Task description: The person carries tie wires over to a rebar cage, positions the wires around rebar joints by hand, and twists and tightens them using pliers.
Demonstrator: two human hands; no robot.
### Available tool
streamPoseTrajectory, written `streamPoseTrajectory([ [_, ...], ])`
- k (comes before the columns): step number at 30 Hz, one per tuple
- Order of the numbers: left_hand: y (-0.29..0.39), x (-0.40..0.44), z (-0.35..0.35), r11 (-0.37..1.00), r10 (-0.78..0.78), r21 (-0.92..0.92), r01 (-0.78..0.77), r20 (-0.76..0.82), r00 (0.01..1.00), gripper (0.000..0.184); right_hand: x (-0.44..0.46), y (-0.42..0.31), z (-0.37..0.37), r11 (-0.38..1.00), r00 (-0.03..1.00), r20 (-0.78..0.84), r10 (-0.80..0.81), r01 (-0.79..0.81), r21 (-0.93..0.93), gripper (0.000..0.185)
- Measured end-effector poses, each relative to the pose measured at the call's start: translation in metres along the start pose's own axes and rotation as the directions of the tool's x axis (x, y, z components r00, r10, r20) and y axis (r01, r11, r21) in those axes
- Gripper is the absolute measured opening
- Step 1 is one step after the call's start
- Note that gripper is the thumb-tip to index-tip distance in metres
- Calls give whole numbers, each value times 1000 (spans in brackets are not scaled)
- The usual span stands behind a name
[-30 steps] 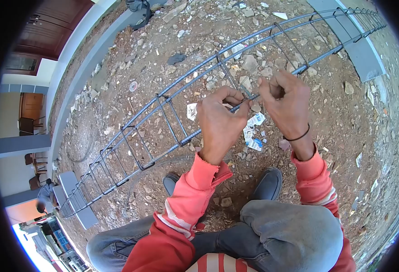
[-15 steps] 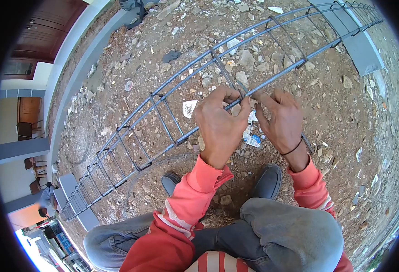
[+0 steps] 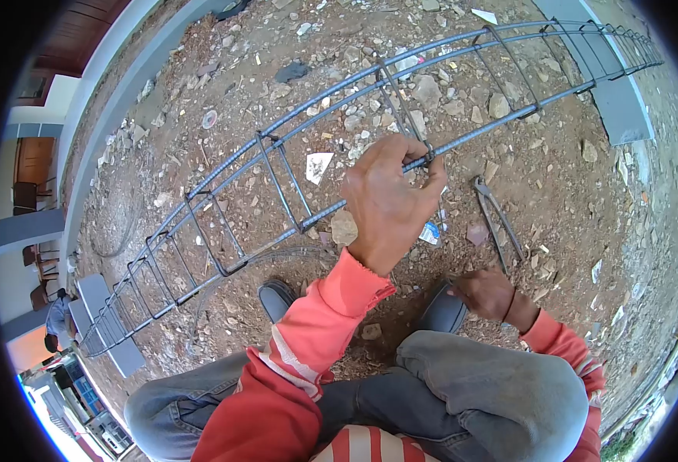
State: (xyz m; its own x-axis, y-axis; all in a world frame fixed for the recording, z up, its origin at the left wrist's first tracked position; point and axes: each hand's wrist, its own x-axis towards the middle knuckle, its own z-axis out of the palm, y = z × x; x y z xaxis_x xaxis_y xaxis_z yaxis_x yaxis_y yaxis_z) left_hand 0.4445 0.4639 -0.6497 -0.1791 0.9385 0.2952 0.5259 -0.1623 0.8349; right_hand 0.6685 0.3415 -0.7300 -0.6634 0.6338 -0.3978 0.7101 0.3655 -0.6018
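Note:
My left hand (image 3: 393, 192) is closed around the lower bar of a long rebar cage (image 3: 323, 212), its thumb and fingers at the joint where a square stirrup (image 3: 400, 100) meets the bar. A thin wire end seems to hang below that joint. My right hand (image 3: 487, 294) is low beside my right shoe, its fingers curled and partly hidden. Just above it, a pair of pincers (image 3: 497, 219) lies on the ground with its jaws pointing away from me. The right hand overlaps a handle end; whether it grips it I cannot tell.
The cage rests on a grey block (image 3: 624, 112) at far right and another (image 3: 108, 308) at left. Stones and rubble cover the dirt. My shoes (image 3: 443, 308) are below the cage. A coil of wire (image 3: 293, 252) lies near the left shoe. A person (image 3: 60, 319) is at far left.
My right hand has left the joint and moved down toward me, uncovering the pincers. The left hand has stayed on the bar. The view has shifted slightly.

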Motion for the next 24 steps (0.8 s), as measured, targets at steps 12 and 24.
streamPoseTrajectory([
  [12,5,-2,4,996,78,38,-76,-53,996,18,-15,-34,-34,942,915,-362,178,-53,331,75],
  [24,-12,-6,0,979,206,3,-206,-37,978,18,108,-36,-81,803,623,-763,172,360,475,23],
])
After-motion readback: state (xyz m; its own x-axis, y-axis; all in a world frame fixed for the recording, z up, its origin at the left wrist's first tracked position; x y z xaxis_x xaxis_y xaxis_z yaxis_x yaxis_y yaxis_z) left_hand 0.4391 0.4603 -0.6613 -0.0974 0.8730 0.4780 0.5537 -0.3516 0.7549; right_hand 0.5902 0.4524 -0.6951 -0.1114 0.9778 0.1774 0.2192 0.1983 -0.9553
